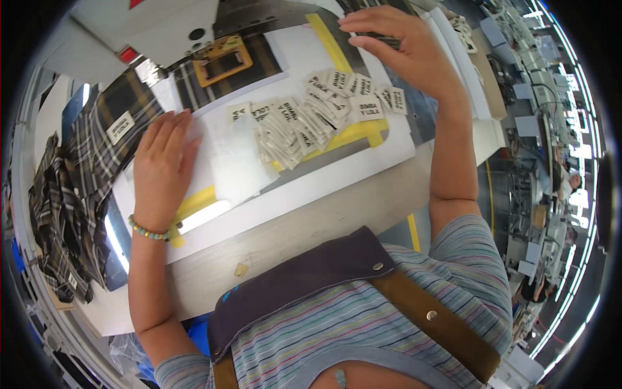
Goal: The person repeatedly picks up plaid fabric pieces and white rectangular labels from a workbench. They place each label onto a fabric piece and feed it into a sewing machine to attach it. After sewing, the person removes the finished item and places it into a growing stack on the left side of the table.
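One plaid cloth, lengthwise toward lower left

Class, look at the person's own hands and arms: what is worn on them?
Both the left hand and the right hand are gloveless. A bracelet of small round beads in greens and yellows circles the left wrist; the right wrist is bare. The short sleeves are greyish with thin multicoloured stripes, leaving the forearms uncovered.

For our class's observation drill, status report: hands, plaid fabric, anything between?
Left hand open, beside plaid fabric. Right hand open, thumb and fingers apart. Fabric bears a white label. Loose label pile between hands.
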`<state>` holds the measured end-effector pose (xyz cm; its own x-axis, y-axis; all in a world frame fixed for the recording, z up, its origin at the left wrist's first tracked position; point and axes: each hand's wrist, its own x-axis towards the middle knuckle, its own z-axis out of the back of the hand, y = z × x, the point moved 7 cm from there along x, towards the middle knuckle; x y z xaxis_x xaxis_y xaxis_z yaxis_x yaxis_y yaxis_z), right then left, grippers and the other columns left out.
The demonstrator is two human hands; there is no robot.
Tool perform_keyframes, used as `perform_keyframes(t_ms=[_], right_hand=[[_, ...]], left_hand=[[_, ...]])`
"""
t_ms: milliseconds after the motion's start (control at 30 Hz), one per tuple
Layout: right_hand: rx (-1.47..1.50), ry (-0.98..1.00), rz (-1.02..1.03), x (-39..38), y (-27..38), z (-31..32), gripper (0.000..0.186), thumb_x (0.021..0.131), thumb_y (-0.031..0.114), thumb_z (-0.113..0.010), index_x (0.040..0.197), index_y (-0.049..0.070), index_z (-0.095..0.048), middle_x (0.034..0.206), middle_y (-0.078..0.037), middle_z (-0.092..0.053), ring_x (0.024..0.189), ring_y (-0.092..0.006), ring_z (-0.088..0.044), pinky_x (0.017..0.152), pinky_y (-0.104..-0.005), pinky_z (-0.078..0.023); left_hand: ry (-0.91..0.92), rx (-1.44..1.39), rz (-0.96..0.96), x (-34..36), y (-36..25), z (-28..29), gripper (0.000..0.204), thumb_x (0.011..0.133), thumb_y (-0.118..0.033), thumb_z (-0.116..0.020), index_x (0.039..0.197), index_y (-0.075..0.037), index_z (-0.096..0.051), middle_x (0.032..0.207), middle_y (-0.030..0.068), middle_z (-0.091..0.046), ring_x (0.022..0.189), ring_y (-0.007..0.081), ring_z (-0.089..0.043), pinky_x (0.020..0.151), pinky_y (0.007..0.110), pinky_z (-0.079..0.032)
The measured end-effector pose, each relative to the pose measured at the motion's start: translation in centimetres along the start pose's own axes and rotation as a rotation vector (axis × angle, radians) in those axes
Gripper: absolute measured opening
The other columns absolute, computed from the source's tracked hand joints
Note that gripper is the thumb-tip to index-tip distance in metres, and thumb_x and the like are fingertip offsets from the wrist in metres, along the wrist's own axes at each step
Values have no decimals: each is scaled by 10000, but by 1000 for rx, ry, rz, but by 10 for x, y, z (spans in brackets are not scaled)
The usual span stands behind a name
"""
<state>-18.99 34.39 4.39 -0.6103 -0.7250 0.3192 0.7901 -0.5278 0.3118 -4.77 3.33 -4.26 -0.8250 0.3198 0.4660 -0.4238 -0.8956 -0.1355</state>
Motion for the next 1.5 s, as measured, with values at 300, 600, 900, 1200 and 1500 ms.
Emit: perform_keyframes(t_ms=[300,600,900,1200,1500], right_hand=[[-266,302,-489,-86,-38,-2,325,880,158,-783,1182,41,-765,1000,-131,-757,961,-322,-713,857,-422,-566],[214,268,-474,-83,-61,-23,115,934,124,-754,974,32,-697,853,-23,-636,789,-153,-557,729,-307,-461],[443,246,-383,-25,-35,-37,184,972,195,-770,1077,49,-733,904,-7,-686,825,-103,-581,759,-295,-486],[751,334,-283,41,33,-64,201,1000,162,-775,1142,20,-762,980,-6,-738,834,-58,-632,762,-222,-523],[548,288,-290,55,19,-99,209,920,212,-855,1034,40,-825,938,-49,-782,786,-84,-659,724,-258,-511]], left_hand=[[48,-49,25,0,1,0,341,938,-30,-746,1269,33,-695,1333,147,-719,1240,359,-666,1082,448,-533],[42,-112,37,2,0,5,339,907,-43,-773,1234,18,-705,1313,145,-723,1232,365,-662,1067,455,-541],[76,-242,48,13,-15,21,312,875,-27,-800,1176,5,-727,1296,133,-732,1232,359,-665,1063,445,-538],[95,-1082,441,49,-32,-13,248,1013,-83,-735,1251,-15,-727,1177,74,-779,1034,129,-708,890,292,-556],[30,-695,266,43,-15,-10,74,1003,-49,-733,1058,0,-721,966,67,-774,846,140,-703,808,286,-556]])
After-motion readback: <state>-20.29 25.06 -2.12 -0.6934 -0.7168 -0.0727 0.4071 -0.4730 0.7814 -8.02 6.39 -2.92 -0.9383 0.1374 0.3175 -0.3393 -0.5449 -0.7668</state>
